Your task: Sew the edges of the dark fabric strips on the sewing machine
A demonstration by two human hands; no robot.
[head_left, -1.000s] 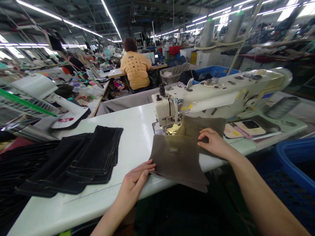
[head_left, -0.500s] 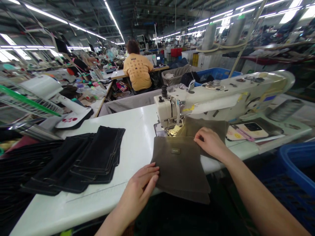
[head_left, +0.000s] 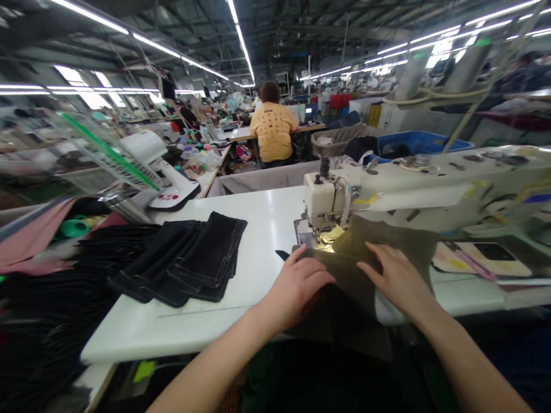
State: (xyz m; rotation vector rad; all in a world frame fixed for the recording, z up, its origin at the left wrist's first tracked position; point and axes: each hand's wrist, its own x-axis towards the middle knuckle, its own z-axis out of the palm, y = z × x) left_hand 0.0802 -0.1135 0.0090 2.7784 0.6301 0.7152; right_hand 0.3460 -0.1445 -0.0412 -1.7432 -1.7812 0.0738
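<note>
Resting my open left hand (head_left: 297, 285) and right hand (head_left: 398, 278) flat on the olive fabric (head_left: 391, 244), neither gripping. Dark cloth (head_left: 394, 150) lies in the far blue bin (head_left: 424, 140); the fabric's lower part disappears into shadow.

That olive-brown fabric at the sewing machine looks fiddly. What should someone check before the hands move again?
1. Both hands on the fabric: ok. The left hand and right hand rest on the olive-brown fabric.
2. Hands clear of the sewing machine: ok. Both sit in front of it.
3. Fabric lying flat: not ok. It is rumpled and droops over the edge of the white table.
4. Fabric position at the needle: cannot tell. Too small to see.
5. Black pointed tip beside the left hand: cannot tell what it is.
6. Dark denim panels: ok. They lie apart from the fabric.
</note>
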